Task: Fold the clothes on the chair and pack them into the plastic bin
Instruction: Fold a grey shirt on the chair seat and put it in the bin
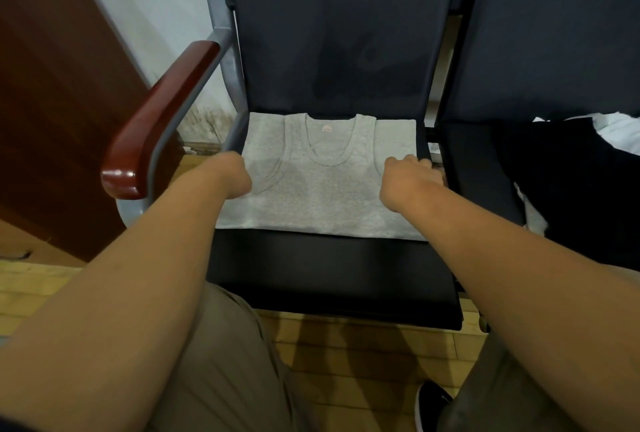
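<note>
A grey sleeveless vest (322, 189) lies flat on the black seat of the chair (332, 268), neckline toward the backrest. My left hand (235, 175) rests at the vest's left edge with its fingers curled under and hidden. At the right edge my right hand (410, 177) lies palm down, fingers bent over the cloth toward the seat's side. Whether either hand pinches the fabric is not visible. The plastic bin is out of view.
A dark red wooden armrest (156, 119) on a grey metal frame stands left of the seat. The neighbouring seat at right holds black clothes (571, 175) and white cloth (620, 130). A brown cabinet (52, 85) is at far left. My knees are below.
</note>
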### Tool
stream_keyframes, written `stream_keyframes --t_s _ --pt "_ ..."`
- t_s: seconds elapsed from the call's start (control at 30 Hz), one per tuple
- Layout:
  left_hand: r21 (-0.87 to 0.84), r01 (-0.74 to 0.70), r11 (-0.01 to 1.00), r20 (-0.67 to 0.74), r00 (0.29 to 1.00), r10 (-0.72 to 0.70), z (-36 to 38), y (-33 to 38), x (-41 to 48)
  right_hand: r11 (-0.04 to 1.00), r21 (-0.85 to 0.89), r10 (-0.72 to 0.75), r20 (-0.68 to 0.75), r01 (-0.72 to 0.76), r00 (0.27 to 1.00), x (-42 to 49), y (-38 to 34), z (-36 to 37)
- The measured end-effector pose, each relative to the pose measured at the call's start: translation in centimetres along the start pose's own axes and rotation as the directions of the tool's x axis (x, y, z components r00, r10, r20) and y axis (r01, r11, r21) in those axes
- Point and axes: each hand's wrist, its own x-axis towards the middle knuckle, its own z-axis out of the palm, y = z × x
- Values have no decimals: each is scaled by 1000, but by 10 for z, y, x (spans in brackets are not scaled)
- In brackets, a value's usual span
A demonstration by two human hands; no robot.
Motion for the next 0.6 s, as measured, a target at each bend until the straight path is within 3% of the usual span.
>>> stream_keyframes --t_s 0.1,0.27,0.33,0.47,0.6 --pt "-50 -166 985 121 978 171 1 12 -14 976 146 -174 69 163 982 2 -8 10" --pt "-248 -316 916 275 884 379 12 24 -30 944 177 -314 229 277 921 -12 -10 22" --pt "-274 -317 908 321 860 397 21 29 -31 949 169 -303 275 265 912 -19 -7 25" --pt "-160 -309 937 353 869 347 34 28 -34 948 184 -305 283 261 909 -30 0 27" --pt "-219 -281 934 412 841 350 35 33 -48 953 135 -301 345 270 889 -45 7 24"
